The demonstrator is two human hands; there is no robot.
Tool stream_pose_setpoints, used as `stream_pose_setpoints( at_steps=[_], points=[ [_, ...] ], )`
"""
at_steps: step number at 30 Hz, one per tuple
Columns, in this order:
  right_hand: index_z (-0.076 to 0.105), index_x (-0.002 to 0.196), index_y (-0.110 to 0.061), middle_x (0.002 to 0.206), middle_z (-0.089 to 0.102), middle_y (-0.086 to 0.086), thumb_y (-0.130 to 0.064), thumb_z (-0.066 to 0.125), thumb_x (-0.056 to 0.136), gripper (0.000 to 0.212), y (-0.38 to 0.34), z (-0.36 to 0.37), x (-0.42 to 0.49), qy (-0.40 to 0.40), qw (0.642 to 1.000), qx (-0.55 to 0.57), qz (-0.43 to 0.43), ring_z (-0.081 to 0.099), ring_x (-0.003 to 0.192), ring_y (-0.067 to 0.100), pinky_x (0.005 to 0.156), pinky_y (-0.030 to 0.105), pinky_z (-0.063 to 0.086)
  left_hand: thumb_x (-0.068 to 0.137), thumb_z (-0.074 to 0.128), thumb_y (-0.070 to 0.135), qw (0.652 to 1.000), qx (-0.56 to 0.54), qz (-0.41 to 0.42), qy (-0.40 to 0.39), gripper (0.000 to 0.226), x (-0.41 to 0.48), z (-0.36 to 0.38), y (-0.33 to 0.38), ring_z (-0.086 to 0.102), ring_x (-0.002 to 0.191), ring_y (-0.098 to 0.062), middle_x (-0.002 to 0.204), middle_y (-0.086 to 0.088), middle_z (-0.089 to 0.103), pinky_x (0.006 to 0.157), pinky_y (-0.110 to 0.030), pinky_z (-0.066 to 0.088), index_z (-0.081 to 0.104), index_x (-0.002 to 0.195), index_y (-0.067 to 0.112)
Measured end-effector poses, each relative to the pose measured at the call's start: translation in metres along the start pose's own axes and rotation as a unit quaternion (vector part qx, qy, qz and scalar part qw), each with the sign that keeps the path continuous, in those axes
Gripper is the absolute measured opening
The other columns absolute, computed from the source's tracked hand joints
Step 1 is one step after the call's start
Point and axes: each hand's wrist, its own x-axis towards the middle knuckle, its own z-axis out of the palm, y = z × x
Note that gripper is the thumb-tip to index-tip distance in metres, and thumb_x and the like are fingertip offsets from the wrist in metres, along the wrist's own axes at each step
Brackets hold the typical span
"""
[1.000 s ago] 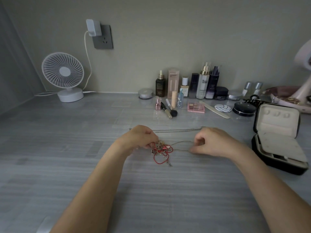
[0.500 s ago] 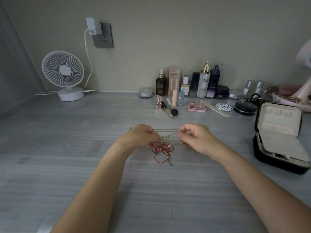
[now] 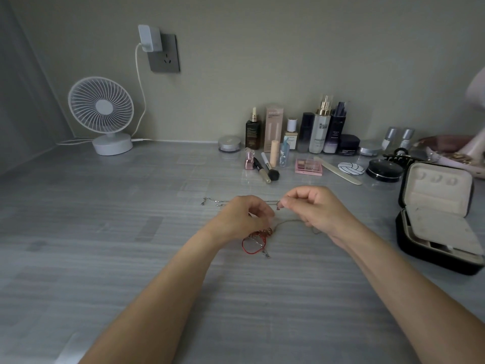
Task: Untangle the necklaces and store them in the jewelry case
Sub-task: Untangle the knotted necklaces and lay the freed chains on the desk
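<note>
Since 1 second ago, right hand (image 3: 312, 208) drawn in from far right toward left hand (image 3: 241, 219), fingers (image 3: 284, 203) pinched on a thin chain end: slack gained for unpicking. Left hand pinning the tangled necklaces (image 3: 256, 240) on the table (image 3: 105, 232). Jewelry case (image 3: 443, 219) open, well right.

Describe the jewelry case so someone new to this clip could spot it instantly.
Start at the row of cosmetics along the back wall and follow it to the table's right edge. There sits the jewelry case: a black box with its lid propped open and a pale cream lining, the only open container.
</note>
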Motion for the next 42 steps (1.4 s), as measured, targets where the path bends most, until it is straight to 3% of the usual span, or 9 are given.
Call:
stream_pose_setpoints(
  at_steps=[5, 8, 12, 16, 22, 25, 29, 34, 42],
  points=[
    [0.07, 0.069, -0.022, 0.059, 0.062, -0.001, -0.018, 0.069, 0.08, 0.012, 0.009, -0.004, 0.001, -0.121, 0.984, -0.131, -0.026, 0.046, 0.051, 0.004, 0.05, 0.016, 0.037, 0.086, 0.058, 0.008, 0.999, 0.02, -0.002, 0.05, 0.015, 0.003, -0.005, 0.0, 0.051, 0.063, -0.003, 0.074, 0.009, 0.057, 0.053, -0.008, 0.04, 0.067, 0.091, 0.02],
    [0.069, 0.06, -0.033, 0.067, 0.068, -0.008, -0.025, 0.072, 0.076, 0.018, 0.015, -0.007, 0.001, -0.184, 0.961, -0.204, 0.003, 0.057, 0.061, 0.0, 0.062, 0.018, 0.045, 0.087, 0.056, 0.007, 0.996, 0.007, -0.025, 0.087, 0.016, 0.006, -0.014, -0.004, 0.053, 0.066, -0.007, 0.076, 0.004, 0.06, 0.051, -0.007, 0.04, 0.066, 0.086, 0.02],
    [0.07, 0.072, -0.029, 0.079, 0.069, -0.007, -0.027, 0.07, 0.078, 0.007, 0.027, -0.007, 0.009, -0.121, 0.957, -0.262, -0.007, 0.062, 0.076, 0.009, 0.076, 0.03, 0.051, 0.084, 0.061, 0.008, 0.998, 0.041, -0.027, 0.032, 0.012, 0.002, -0.007, -0.006, 0.055, 0.06, 0.004, 0.073, 0.007, 0.061, 0.061, -0.012, 0.046, 0.069, 0.092, 0.011],
    [0.066, 0.095, -0.023, 0.096, 0.052, -0.006, -0.026, 0.067, 0.081, 0.015, 0.036, 0.007, 0.015, -0.084, 0.938, -0.334, -0.041, 0.053, 0.093, 0.013, 0.088, 0.03, 0.044, 0.078, 0.068, 0.016, 0.997, 0.073, -0.019, -0.007, 0.007, 0.001, 0.004, -0.008, 0.063, 0.078, -0.013, 0.086, -0.003, 0.07, 0.08, -0.032, 0.052, 0.068, 0.085, 0.018],
    [0.059, 0.096, -0.019, 0.097, 0.046, -0.004, -0.03, 0.051, 0.091, 0.014, 0.041, 0.013, 0.019, -0.109, 0.893, -0.432, -0.069, 0.047, 0.101, 0.017, 0.091, 0.031, 0.036, 0.088, 0.053, 0.013, 0.994, 0.079, -0.014, 0.072, 0.017, 0.003, 0.002, -0.003, 0.052, 0.069, -0.006, 0.075, 0.01, 0.058, 0.064, -0.019, 0.043, 0.069, 0.094, 0.013],
    [0.052, 0.088, -0.021, 0.087, 0.051, -0.008, -0.024, 0.049, 0.093, 0.007, 0.037, 0.009, 0.017, -0.08, 0.941, -0.325, -0.055, 0.05, 0.086, 0.012, 0.075, 0.024, 0.039, 0.091, 0.046, 0.011, 0.997, 0.051, -0.014, 0.062, 0.023, 0.002, 0.005, 0.002, 0.051, 0.072, -0.007, 0.077, 0.008, 0.057, 0.065, -0.019, 0.041, 0.068, 0.096, 0.014],
    [0.049, 0.079, -0.023, 0.071, 0.06, -0.01, -0.017, 0.047, 0.094, 0.016, 0.031, 0.004, 0.014, -0.048, 0.978, -0.198, -0.042, 0.048, 0.054, -0.005, 0.055, 0.014, 0.034, 0.091, 0.053, 0.022, 0.999, 0.033, -0.018, 0.009, 0.018, 0.0, 0.01, 0.004, 0.059, 0.099, -0.015, 0.101, 0.001, 0.065, 0.091, -0.033, 0.047, 0.069, 0.096, 0.015],
    [0.048, 0.078, -0.019, 0.063, 0.055, -0.005, -0.007, 0.043, 0.094, 0.021, 0.023, 0.002, 0.01, -0.036, 0.995, -0.073, -0.054, 0.053, 0.059, 0.008, 0.061, 0.018, 0.045, 0.082, 0.067, 0.028, 0.996, 0.086, 0.004, 0.004, 0.019, 0.002, 0.01, -0.005, 0.053, 0.1, -0.007, 0.102, 0.01, 0.062, 0.091, -0.024, 0.043, 0.067, 0.1, 0.022],
    [0.047, 0.079, -0.013, 0.061, 0.051, 0.0, -0.003, 0.043, 0.094, 0.019, 0.013, -0.006, 0.006, -0.005, 0.994, 0.09, -0.066, 0.039, 0.046, 0.003, 0.044, 0.013, 0.031, 0.079, 0.068, 0.02, 0.984, 0.169, -0.02, 0.042, 0.011, 0.005, 0.004, -0.011, 0.059, 0.093, -0.013, 0.088, 0.007, 0.061, 0.086, -0.029, 0.05, 0.07, 0.089, 0.017]
  ],
)
